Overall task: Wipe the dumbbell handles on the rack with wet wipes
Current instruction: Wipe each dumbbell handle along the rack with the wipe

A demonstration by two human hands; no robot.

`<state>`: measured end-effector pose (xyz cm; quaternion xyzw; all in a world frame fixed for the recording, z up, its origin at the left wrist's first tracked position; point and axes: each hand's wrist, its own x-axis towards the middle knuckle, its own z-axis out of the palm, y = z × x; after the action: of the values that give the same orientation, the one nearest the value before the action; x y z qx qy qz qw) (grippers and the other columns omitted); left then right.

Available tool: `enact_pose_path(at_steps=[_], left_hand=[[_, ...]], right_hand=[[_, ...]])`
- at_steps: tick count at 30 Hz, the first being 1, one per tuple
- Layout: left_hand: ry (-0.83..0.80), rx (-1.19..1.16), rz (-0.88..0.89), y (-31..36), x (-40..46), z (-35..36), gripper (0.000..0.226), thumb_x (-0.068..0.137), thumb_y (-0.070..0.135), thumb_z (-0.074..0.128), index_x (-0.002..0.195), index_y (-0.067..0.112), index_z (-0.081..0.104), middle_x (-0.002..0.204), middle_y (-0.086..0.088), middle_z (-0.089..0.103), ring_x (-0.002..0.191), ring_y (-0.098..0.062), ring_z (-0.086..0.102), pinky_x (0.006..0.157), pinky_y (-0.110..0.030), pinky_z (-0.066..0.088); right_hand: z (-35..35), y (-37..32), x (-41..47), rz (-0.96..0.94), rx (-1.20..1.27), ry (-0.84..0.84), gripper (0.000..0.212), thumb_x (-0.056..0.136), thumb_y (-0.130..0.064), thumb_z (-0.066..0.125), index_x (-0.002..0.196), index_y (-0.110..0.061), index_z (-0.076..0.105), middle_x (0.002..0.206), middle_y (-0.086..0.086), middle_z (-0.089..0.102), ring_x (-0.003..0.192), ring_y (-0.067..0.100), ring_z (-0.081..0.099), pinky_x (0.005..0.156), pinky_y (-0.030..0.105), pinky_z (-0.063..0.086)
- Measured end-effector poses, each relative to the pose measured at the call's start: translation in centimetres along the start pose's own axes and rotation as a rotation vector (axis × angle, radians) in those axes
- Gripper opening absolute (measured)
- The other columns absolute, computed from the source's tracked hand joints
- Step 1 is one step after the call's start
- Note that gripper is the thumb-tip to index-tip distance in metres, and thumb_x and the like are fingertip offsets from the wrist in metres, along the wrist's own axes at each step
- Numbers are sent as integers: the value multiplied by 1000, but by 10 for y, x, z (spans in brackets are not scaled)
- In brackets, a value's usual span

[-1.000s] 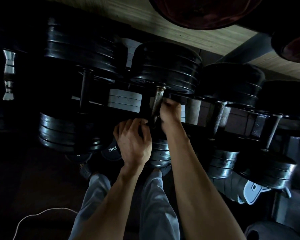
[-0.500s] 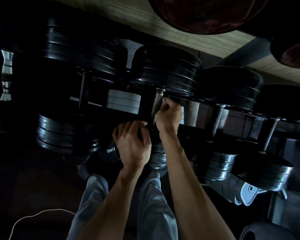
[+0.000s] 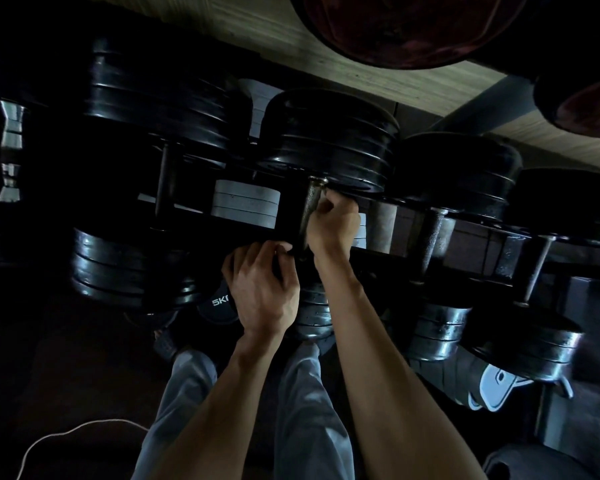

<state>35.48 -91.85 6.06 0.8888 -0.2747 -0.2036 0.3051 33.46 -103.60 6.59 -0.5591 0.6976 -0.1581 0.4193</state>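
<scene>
1. Here the right hand is curled around the far end of a knurled metal handle, fingers wrapped close just below the collar where the bar meets its far plates.
2. The left hand curls over the near end of the same handle, fingers bent onto a dark edge there; what it clasps is too dim to make out, and no wipe can be told apart in either hand.
3. That dumbbell sits mid-rack, its round black plates stacked in ribbed layers, glossy where light catches them.
4. To the left lies a larger dumbbell with a thin dark bar.
5. To the right, two more handles show rough grey metal, the farther right one slimmer, each ending in dull steel-rimmed plates.
6. Grey flat plates sit behind, between the left and middle dumbbells.
7. Near, grey trouser legs hang below the arms, and a pale cord loops on the dark floor at the left.
8. Far off runs a pale wood-grain surface.
</scene>
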Motion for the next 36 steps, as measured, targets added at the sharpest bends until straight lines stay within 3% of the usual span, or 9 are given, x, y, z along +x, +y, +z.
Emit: enact_pose_path(at_steps=[2,8,12,16,18,22,27,31,36], left_hand=[[-6,3,-1,0,0,0,28,88,30,42,89,28,70,87,11,70,93,-13,58,102,-37,35],[-11,10,-10,-1,0,1,26,88,29,45,89,28,71,87,10,70,93,-14,58,102,-37,35],[7,0,7,1,1,0,27,86,29,44,87,28,70,85,10,70,91,-15,59,101,-36,34],[14,22,37,-2,0,0,24,86,27,46,87,27,70,86,10,70,92,-13,57,100,-35,34],[-3,21,29,-3,1,0,26,87,29,44,88,27,70,87,9,70,92,-14,58,100,-36,34],[-31,54,16,1,2,-3,31,88,34,40,93,27,70,93,9,71,95,-18,61,101,-41,34],[-389,-41,28,-1,34,-17,46,85,51,52,126,30,60,119,10,64,109,-12,61,104,-39,42],[-793,-326,14,21,65,-18,31,92,24,69,121,13,64,112,2,70,102,-8,66,89,-17,51],[-580,-426,-74,24,69,-9,12,90,12,69,98,3,67,91,-14,72,81,-18,68,73,-27,52]], right_hand=[[7,-3,9,15,-20,27,45,93,6,39,57,-23,37,57,-10,35,54,11,35,58,29,30],[-2,9,-14,-103,-174,-54,30,97,5,39,73,-4,55,56,-2,43,47,11,37,40,25,26],[2,-6,7,-37,-137,6,40,93,6,40,59,-15,37,59,-1,42,56,21,37,55,25,23],[-3,7,-17,-100,-187,-47,27,99,0,40,82,-5,60,68,5,53,54,20,46,50,34,27],[-13,16,-28,-154,-199,-115,26,105,-8,44,98,-9,70,70,-2,57,52,9,52,42,21,36],[-31,28,-37,-168,-52,-130,23,103,-12,52,88,-14,69,65,-9,61,48,3,52,44,13,38],[-46,36,-45,-113,178,-98,26,96,-5,55,105,-16,76,97,-8,76,87,2,70,75,17,55],[-48,47,-43,-106,300,-99,21,95,-7,55,102,-15,73,94,-5,76,91,15,71,82,42,60],[-41,62,-39,-118,206,7,19,99,-18,55,110,-20,70,96,-6,73,85,10,67,73,27,55]])
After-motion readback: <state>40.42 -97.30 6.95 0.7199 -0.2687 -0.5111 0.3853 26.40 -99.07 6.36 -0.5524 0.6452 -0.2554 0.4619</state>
